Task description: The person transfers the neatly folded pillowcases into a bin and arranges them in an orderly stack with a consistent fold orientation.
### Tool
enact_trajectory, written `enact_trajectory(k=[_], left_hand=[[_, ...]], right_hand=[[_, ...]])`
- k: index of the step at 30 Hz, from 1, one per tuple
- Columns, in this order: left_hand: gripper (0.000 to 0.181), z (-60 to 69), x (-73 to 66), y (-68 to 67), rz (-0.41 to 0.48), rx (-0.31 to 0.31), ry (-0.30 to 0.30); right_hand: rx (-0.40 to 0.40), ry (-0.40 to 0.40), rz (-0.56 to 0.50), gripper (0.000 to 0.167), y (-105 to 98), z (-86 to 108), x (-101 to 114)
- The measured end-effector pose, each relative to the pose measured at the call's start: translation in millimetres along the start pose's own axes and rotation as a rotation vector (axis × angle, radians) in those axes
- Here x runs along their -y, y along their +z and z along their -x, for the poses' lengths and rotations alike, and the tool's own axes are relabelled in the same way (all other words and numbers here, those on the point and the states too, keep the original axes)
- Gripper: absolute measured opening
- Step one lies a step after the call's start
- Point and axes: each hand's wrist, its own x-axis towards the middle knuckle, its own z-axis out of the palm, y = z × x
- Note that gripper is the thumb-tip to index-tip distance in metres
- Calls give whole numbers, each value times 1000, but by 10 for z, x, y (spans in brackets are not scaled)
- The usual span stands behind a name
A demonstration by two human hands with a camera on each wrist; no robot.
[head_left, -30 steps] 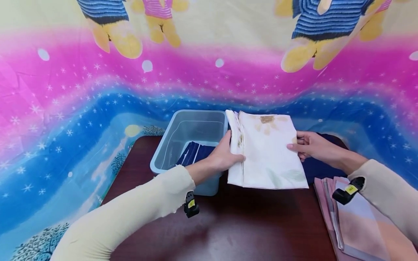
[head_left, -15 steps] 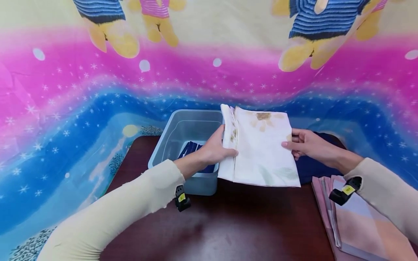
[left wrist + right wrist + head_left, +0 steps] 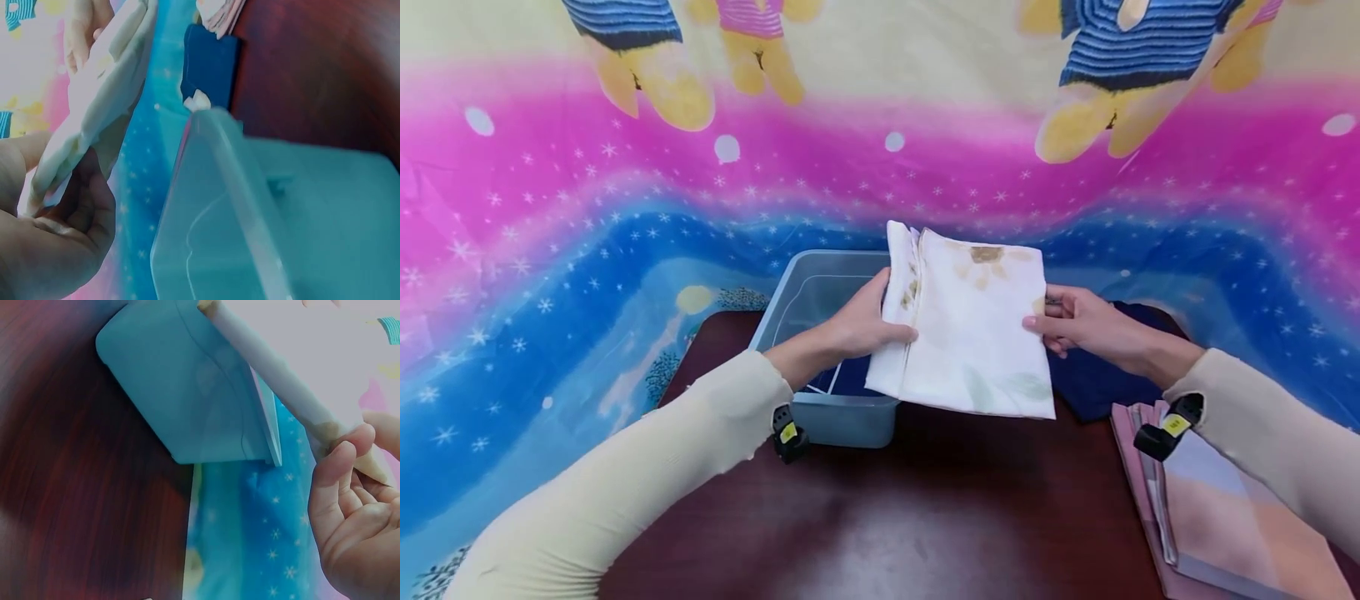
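Observation:
Both hands hold up a folded white cloth (image 3: 977, 333) with a faint tan and green flower print, above the table. The left hand (image 3: 865, 321) grips its left folded edge, thumb on the front and fingers behind. At the opposite edge the right hand (image 3: 1090, 325) pinches the fabric between thumb and fingers. The cloth's left part overlaps the translucent blue plastic bin (image 3: 842, 421) in the head view; in the left wrist view the cloth (image 3: 103, 94) is clear of the bin's rim (image 3: 244, 200). Dark navy fabric (image 3: 853, 379) lies inside the bin, partly hidden.
A navy folded cloth (image 3: 1093, 379) lies at the table's back right. Nearer, at the right edge, rests a folded pink and peach cloth (image 3: 1232, 508). The dark red wooden table (image 3: 925, 517) stands before a printed fabric backdrop (image 3: 880, 175).
Both hands have carried the white cloth leftward and slightly up, so that it now covers more of the bin in the head view. The grip looks the same.

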Motion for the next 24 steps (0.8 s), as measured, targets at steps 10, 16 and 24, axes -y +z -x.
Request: enact_trajectory(k=[10, 16, 24], left_hand=[[90, 18, 43, -278, -78, 50, 23], [88, 66, 77, -429, -131, 57, 4], [88, 116, 118, -602, -156, 63, -14]], right_hand=[[11, -13, -57, 46, 130, -150, 103], [29, -41, -80, 46, 208, -221, 172], [44, -82, -113, 39, 317, -319, 230]])
